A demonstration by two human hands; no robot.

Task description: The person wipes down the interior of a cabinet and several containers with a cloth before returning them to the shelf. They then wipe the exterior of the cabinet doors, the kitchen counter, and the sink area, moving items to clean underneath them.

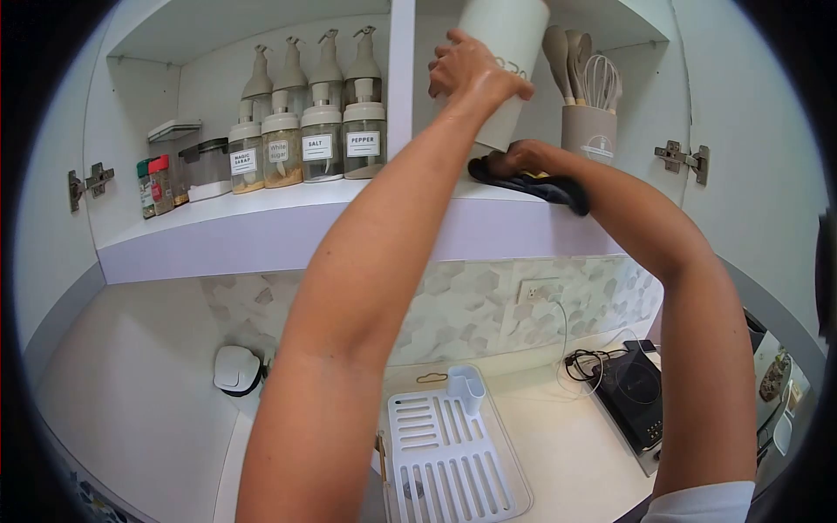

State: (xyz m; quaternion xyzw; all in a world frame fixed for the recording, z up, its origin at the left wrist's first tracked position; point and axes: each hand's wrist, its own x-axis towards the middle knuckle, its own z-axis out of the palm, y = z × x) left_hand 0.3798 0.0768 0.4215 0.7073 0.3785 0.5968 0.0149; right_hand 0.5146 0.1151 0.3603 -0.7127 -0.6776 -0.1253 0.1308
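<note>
My left hand (471, 70) is wrapped round a tall off-white canister (510, 39) in the right side of the open cupboard. The canister leans over, its bottom end low and its top cut off by the view. Just below it, my right hand (521, 159) grips a black cloth (558, 189) with a bit of yellow showing. The cloth lies on the shelf's front edge and hangs slightly over it. My right fingers are partly hidden by the cloth and the canister's base.
A beige holder (588, 133) with a whisk and spoons stands right of the canister. Several labelled jars (323, 144) and pump bottles (327, 61) line the left shelf. Below are a white dish rack (449, 444), a black cooktop (629, 397) and a corded wall outlet (539, 291).
</note>
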